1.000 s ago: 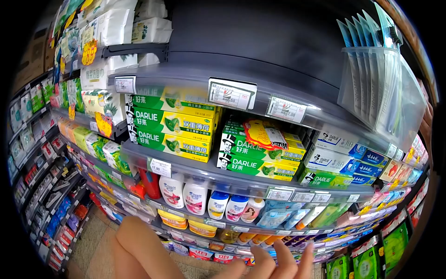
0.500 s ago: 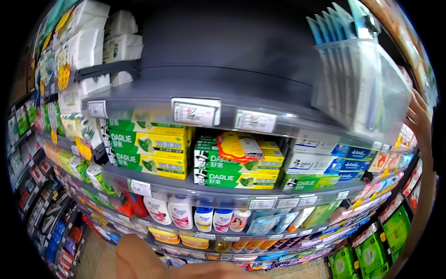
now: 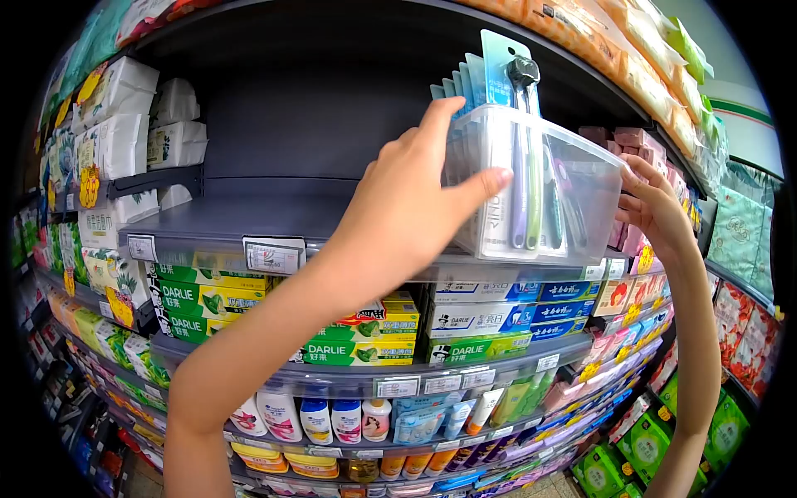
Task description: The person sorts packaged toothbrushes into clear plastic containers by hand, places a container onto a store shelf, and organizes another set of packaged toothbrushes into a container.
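A clear plastic bin (image 3: 585, 207) sits at the front edge of the upper grey shelf (image 3: 241, 217), tilted a little. Inside stand several blue-carded toothbrush packs (image 3: 503, 62), with green and purple handles showing through the wall. My left hand (image 3: 415, 191) is at the bin's left side, thumb across its front and fingers spread behind, gripping it. Around the right rear corner, the fingers of my right hand (image 3: 652, 195) are curled on the rim. Parts of the fingers are hidden behind the bin.
Below are toothpaste boxes (image 3: 199, 303), more toothpaste boxes (image 3: 481, 319) and shampoo bottles (image 3: 278, 415). Tissue packs (image 3: 112, 141) stack at the left. Orange packs (image 3: 573, 29) lie on the shelf above. Price tags (image 3: 275, 255) line the shelf edge.
My left hand has risen from the bottom of the view to the bin's left side. The bin now appears further left, turned more toward me, and the view has shifted right.
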Tool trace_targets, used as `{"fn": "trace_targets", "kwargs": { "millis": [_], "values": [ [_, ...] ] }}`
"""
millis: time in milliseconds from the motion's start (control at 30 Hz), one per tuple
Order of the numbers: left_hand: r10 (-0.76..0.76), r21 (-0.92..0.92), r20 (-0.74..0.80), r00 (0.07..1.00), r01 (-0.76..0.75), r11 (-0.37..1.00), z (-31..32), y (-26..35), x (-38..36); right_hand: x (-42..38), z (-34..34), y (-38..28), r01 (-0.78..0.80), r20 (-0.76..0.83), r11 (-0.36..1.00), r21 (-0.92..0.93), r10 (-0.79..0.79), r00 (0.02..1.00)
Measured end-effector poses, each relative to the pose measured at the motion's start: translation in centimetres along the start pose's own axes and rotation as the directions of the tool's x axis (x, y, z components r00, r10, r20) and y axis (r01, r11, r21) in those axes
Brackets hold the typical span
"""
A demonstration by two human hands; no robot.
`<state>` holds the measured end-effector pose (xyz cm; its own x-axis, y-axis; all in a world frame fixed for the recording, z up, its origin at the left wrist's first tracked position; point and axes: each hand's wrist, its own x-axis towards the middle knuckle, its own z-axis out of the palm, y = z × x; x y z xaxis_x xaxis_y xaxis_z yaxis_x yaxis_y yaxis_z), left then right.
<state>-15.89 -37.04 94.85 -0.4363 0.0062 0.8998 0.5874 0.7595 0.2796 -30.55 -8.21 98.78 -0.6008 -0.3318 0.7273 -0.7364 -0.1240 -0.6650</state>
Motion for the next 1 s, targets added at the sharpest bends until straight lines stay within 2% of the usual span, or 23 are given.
{"fn": "trace_targets", "kwargs": {
  "millis": [33,133,400,500,767,800,1000],
  "values": [
    [-0.067,-0.068,0.063,0.996,0.071,0.995,-0.3,0.3,0.6,0.1,0.1,0.1,-0.003,-0.007,1.0,0.008,0.003,1.0],
    [-0.002,-0.147,0.088,0.996,0.015,0.989,0.0,-0.2,2.0,0.0,0.5,-0.1,0.005,-0.001,1.0,0.011,-0.005,1.0],
    [-0.146,0.019,0.02,0.989,0.145,0.989,-0.9,-0.1,2.8,0.6,2.4,-0.7,0.006,0.002,1.0,-0.002,-0.006,1.0],
    [-0.135,0.021,-0.038,0.99,0.136,0.99,-1.7,-0.1,3.1,1.2,3.2,-1.0,0.032,0.026,0.999,-0.006,-0.032,0.999],
    [-0.128,-0.02,0.004,0.992,0.128,0.992,-5.1,-2.1,3.7,3.9,6.3,-0.9,0.07,0.079,0.995,0.071,-0.076,0.994],
    [-0.159,-0.002,-0.026,0.987,0.159,0.987,-5.4,-2.4,3.5,4.0,7.0,-0.9,0.071,0.078,0.995,0.073,-0.076,0.994],
    [-0.246,-0.013,0.026,0.969,0.246,0.969,-8.5,-5.3,3.0,5.3,11.6,0.1,0.068,0.065,0.985,0.156,-0.079,0.995]
  ]
}}
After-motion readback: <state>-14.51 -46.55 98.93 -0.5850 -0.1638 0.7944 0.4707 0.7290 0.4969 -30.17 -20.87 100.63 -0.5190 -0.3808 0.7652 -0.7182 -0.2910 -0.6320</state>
